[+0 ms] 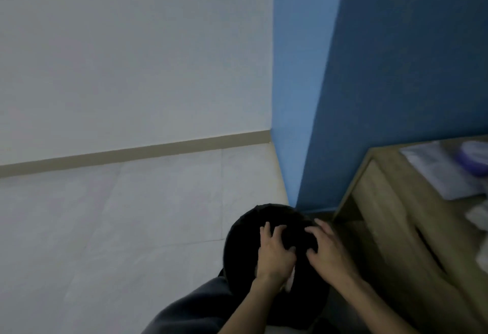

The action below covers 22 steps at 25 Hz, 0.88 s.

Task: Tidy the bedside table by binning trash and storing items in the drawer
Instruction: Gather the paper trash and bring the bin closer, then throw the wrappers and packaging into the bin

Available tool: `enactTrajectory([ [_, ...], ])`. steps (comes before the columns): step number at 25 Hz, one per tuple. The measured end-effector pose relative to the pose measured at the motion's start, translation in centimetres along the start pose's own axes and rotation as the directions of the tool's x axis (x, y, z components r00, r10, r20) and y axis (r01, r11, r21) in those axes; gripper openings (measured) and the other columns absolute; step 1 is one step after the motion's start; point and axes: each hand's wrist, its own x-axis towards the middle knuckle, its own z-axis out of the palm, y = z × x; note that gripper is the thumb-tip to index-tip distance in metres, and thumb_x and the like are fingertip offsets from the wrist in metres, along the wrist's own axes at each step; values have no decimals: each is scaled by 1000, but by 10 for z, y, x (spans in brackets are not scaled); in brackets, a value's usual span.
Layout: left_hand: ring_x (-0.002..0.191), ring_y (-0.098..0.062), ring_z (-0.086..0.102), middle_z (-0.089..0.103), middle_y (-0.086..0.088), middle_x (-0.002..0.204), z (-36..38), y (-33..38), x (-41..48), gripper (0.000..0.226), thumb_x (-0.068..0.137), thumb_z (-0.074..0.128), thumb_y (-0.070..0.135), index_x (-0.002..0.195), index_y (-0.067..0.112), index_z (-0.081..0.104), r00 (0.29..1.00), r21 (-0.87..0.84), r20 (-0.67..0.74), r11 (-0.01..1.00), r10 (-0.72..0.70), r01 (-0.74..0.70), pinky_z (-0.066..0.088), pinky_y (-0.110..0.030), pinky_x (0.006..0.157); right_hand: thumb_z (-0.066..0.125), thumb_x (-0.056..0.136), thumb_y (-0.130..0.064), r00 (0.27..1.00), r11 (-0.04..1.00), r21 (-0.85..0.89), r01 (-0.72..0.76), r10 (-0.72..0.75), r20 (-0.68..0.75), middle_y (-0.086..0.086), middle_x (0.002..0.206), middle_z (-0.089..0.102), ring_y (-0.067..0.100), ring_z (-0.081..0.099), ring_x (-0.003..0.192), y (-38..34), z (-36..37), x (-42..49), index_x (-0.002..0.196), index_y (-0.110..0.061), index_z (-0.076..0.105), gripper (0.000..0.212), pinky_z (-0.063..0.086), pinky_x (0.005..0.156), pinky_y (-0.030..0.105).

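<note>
Two hands at black bin [243, 230], on floor just beside bedside table [390, 201]. Your left hand [276, 252] and right hand [327, 249]: fingers spread, bent onto dark liner; pinching or only pressing, cannot tell. White scrap [290, 278] under left wrist. Likely packing trash down. Papers [435, 170] and purple-lidded tub [475, 159] lie on tabletop; drawer [427, 249] looks closed.

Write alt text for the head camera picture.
The left hand and right hand rest bent fingers on a black bin on the floor. A wooden bedside table with papers on it stands beside it, against a blue wall.
</note>
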Motion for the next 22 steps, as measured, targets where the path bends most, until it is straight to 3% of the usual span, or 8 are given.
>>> enactTrajectory([
  [2,140,-26,31,35,-12,148,18,44,10,49,86,57,12,134,13,46,994,-86,3,990,109,-108,25,-29,115,61,69,-1,964,994,79,79,-56,-262,10,126,55,21,51,118,13,-53,-11,106,-7,63,37,30,100,19],
  [4,128,-25,46,48,-10,135,40,93,16,46,88,59,12,132,10,47,990,-210,43,970,136,-125,35,-31,110,58,66,-4,888,989,72,126,-80,-453,11,107,62,13,53,103,29,-108,-26,94,-7,66,29,32,90,13],
  [7,128,-27,47,46,-6,140,78,162,9,55,91,59,21,140,15,37,957,-337,239,938,167,-79,38,-37,109,57,69,-4,766,998,40,58,-19,-642,9,102,61,16,53,98,59,-185,-59,94,-9,64,27,35,86,17],
  [9,138,-27,36,33,-8,151,101,192,-1,67,93,55,25,148,12,20,924,-272,334,958,187,-95,31,-33,113,60,75,0,706,998,47,-38,60,-706,12,108,58,27,55,101,81,-224,-79,101,-9,60,27,41,87,29],
  [12,148,-26,10,0,-11,160,126,214,-11,77,97,48,20,150,7,-6,899,-117,403,984,171,-135,14,-30,117,65,80,-18,659,940,138,-312,319,-681,16,118,50,34,51,105,120,-257,-95,116,-11,49,40,45,85,42],
  [14,148,-27,0,-13,-13,159,137,217,-13,77,97,44,14,149,5,-13,909,-19,383,985,165,-170,9,-31,118,70,75,-33,679,884,158,-440,442,-586,16,116,54,35,53,103,144,-262,-95,119,-13,46,55,48,83,44],
  [18,144,-31,22,-2,-11,161,142,213,-13,80,92,44,7,150,16,-11,927,7,344,987,149,-161,29,-35,114,74,72,-29,704,811,300,-502,585,-403,10,79,65,27,62,69,171,-253,-88,90,-11,55,32,54,68,41],
  [22,141,-31,30,6,-10,161,141,209,-12,84,90,48,7,151,19,-8,930,25,336,986,147,-165,32,-37,113,74,73,-26,732,798,335,-501,597,-328,9,67,64,24,60,58,170,-257,-87,69,-12,58,21,47,53,29],
])
